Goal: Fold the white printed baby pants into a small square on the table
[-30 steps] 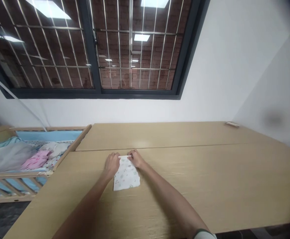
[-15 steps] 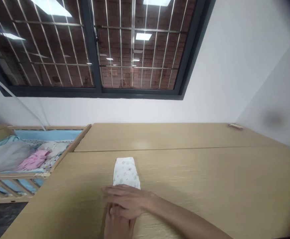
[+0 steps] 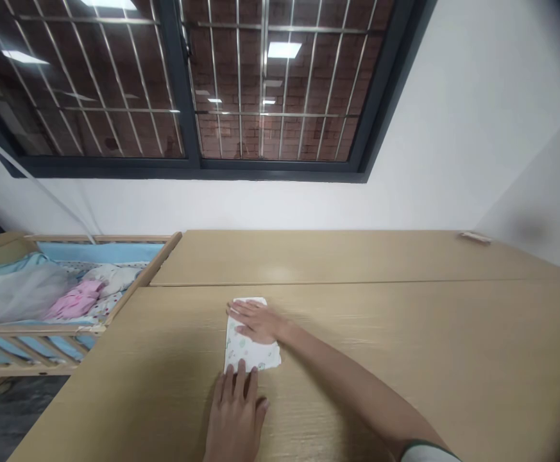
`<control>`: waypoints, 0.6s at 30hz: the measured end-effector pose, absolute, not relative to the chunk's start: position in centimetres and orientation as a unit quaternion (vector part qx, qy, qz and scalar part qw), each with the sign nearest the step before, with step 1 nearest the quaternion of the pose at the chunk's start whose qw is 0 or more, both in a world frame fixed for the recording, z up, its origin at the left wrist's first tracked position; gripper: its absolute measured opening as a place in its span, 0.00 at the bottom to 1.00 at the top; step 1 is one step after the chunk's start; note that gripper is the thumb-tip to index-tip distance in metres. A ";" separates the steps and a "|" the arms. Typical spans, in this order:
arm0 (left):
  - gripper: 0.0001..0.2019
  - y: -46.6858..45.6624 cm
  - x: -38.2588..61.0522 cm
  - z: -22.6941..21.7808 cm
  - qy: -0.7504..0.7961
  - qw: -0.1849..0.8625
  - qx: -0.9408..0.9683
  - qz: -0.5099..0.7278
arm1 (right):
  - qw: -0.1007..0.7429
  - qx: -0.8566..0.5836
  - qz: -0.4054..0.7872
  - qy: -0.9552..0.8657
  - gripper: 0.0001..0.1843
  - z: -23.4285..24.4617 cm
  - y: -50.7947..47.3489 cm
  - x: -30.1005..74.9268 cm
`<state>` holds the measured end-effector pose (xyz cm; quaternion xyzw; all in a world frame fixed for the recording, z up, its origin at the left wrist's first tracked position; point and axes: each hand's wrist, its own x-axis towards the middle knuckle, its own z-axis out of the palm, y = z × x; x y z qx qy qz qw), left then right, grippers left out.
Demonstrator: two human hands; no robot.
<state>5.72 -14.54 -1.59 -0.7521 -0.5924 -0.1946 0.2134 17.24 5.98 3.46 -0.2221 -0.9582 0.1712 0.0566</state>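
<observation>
A folded white cloth (image 3: pixel 248 353) with a small, pale print lies flat on the wooden tabletop (image 3: pixel 380 346). Across its far part rests my right hand (image 3: pixel 255 321), palm down with fingers stretched out to the left. My left hand (image 3: pixel 235 404) lies flat at the near edge, its fingertips touching or just reaching the cloth and its fingers spread. Neither hand grips anything. Part of the cloth's far half is hidden under my right hand.
A wooden crib (image 3: pixel 34 330) with blue lining stands to the left, holding a pink cloth (image 3: pixel 78 299) and bedding. Behind the table is a white wall with a barred window (image 3: pixel 280 170). A small flat object (image 3: pixel 475 237) lies at the table's far right.
My right hand has moved away from me, from over my left hand onto the far part of the cloth. My left hand's fingers now show, spread at the near edge.
</observation>
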 end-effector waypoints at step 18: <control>0.16 -12.4 3.6 0.0 -0.578 0.095 -0.795 -0.158 | 0.139 -0.301 -0.006 -0.943 0.18 5.7 3.4 17.8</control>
